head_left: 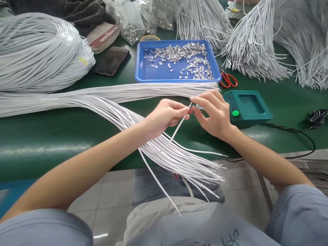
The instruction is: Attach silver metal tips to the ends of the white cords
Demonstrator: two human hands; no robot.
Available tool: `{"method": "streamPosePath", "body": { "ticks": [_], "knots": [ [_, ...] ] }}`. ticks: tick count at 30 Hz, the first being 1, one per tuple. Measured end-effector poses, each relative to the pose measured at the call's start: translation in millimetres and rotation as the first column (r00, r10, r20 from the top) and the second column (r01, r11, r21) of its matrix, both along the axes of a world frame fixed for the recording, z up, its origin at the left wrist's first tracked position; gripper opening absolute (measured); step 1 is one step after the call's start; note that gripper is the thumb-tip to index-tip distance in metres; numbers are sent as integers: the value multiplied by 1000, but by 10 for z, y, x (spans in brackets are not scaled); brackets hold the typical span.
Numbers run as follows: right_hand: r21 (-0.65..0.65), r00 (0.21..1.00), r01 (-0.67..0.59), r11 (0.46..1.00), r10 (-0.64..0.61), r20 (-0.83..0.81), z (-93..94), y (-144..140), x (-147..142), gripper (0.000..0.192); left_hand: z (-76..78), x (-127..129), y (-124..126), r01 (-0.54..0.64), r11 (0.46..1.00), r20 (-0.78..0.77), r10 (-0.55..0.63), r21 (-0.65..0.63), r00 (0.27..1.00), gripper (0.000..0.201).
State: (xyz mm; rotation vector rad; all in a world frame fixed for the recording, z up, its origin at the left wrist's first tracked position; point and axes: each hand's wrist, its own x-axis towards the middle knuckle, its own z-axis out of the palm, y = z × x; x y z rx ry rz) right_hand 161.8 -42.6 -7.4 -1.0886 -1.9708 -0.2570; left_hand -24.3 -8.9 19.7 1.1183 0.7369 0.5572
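Centrally, left hand [165,115] pinching one white cord [176,130] near its tip, right hand [214,112] fingers closed on a small metal clip [197,107] at that tip, above green table [51,136], cord bundle [159,150] beneath, blue tray [143,73] behind.

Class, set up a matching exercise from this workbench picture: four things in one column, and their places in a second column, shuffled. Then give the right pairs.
Things
1. scissors
2. phone
3. blue tray
4. green box

Places
A. just right of the right hand
B. left of the tray, screen dark
C. right of the tray, red handles towards the camera
D. behind the long cords, holding small metal pieces

Pairs: 1-C, 2-B, 3-D, 4-A
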Motion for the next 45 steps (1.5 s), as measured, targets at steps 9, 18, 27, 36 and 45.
{"method": "streamPosePath", "body": {
  "ticks": [9, 18, 27, 36, 45],
  "knots": [
    [16, 999, -26, 1000, 27, -26, 41, -46, -16, 17, 22, -4, -5, 96, 995, 16, -96, 22, 995, 27],
    [-600, 656, -474, 644, -196, -729, 185, -187, -190, 21, -93, 33, -106, -65, 674, -171, 278, 736, 945, 14],
    [-660, 903, -161, 734, -160, -398, 406, -208, 64, 20, -203, 113, -29, -228, 787, -51, 312, 573, 949, 20],
    [-458, 726, 521, 720, -92, 682, 499, -47, 409, 31, -229, 409, 103, -117, 875, -123, 196, 469, 973, 33],
    [-496, 677, 509, 704, 30, 736, 536, 56, 313, 22, -362, 413, 75, -123, 903, -110, 183, 412, 977, 30]
  ]
}}
